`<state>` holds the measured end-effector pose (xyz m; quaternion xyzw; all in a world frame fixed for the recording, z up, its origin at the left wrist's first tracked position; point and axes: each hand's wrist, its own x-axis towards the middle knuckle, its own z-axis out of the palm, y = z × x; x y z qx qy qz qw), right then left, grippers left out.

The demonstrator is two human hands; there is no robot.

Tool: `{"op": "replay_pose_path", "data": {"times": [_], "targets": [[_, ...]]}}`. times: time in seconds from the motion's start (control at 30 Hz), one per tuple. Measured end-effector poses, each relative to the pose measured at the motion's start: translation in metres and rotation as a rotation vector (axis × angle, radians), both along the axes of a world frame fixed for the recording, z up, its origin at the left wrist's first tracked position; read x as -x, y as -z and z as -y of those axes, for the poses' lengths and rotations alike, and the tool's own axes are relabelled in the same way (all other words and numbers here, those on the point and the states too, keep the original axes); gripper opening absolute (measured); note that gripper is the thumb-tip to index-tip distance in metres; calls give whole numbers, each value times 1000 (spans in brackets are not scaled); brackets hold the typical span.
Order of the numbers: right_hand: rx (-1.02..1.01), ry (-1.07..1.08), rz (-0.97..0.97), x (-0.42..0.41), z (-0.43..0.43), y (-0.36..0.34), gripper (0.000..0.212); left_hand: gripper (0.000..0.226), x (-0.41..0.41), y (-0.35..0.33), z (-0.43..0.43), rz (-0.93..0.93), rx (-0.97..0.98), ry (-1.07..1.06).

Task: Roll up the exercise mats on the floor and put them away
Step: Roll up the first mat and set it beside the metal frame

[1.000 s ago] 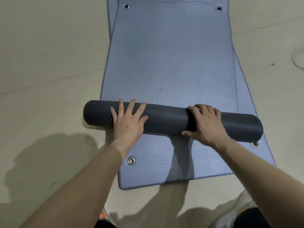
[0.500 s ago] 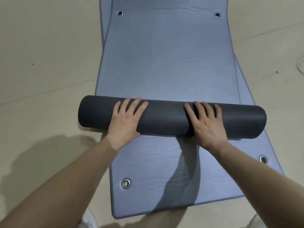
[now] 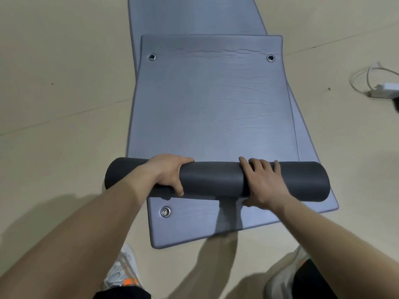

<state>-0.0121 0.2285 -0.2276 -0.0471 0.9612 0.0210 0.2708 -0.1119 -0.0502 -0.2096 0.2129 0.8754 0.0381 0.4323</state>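
A grey-blue exercise mat [image 3: 211, 108] lies flat on the floor, its near part wound into a dark roll [image 3: 216, 180] that runs across the view. My left hand [image 3: 168, 173] grips the roll left of its middle, fingers curled over the far side and thumb on the near side. My right hand [image 3: 263, 182] lies on top of the roll right of the middle, fingers fairly straight and thumb on the near side. A second mat [image 3: 168, 225] of the same colour lies underneath and sticks out toward me, with metal eyelets at its corners.
The beige floor [image 3: 64, 93] surrounds the mats. A white charger with a cable [image 3: 382, 89] lies on the floor at the right edge. My shoes [image 3: 125, 275] stand near the lower mat's front edge. The lower mat stretches beyond the top mat's far end.
The roll has moved farther along the mat and grown thicker. My left hand went from lying flat on top to gripping the roll. The top mat's far edge has come into view.
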Motion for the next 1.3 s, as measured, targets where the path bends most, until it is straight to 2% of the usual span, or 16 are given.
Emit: {"op": "replay_pose_path", "data": {"times": [0.07,0.13,0.17,0.27,0.3,0.37,0.47,0.57,0.63,0.7,0.77,0.87,0.93,1.03,1.2,1.3], "targets": [[-20,56,-73,-21,9,4,132,107,13,-2,-3,65,25,-22],[25,100,-88,-19,9,7,128,111,14,-5,-1,35,42,-59],[54,118,-87,-10,7,6,125,108,8,-8,2,-66,47,-96],[134,113,-43,35,-4,-3,121,72,-36,-5,1,-635,-7,-251],[157,107,-7,50,-7,-8,124,71,-51,-1,-4,-691,-33,-289],[183,97,-8,64,-11,-14,127,98,-59,13,-13,-602,-10,-297],[117,65,-235,43,-13,0,123,132,-22,33,-16,-547,31,-239],[-45,12,-273,21,-6,27,147,133,37,35,-16,-445,-27,-209],[-86,20,-308,41,-5,38,139,130,59,32,-19,-389,-153,-239],[-78,19,-368,66,-8,41,126,128,58,34,-21,-481,-203,-176],[-75,0,-395,85,-15,44,122,133,42,45,-23,-669,-49,33],[-41,-34,-380,99,-23,44,123,126,45,52,-27,-731,17,100],[-42,-55,-352,105,-25,36,121,120,54,44,-27,-683,-10,88],[-25,-69,-192,93,-22,16,122,119,43,28,-26,-541,4,90],[51,-104,126,43,-15,-12,119,116,-12,7,-18,-190,24,73],[-3,-70,58,-4,-1,-10,129,117,-14,0,-18,-36,44,69]]}}
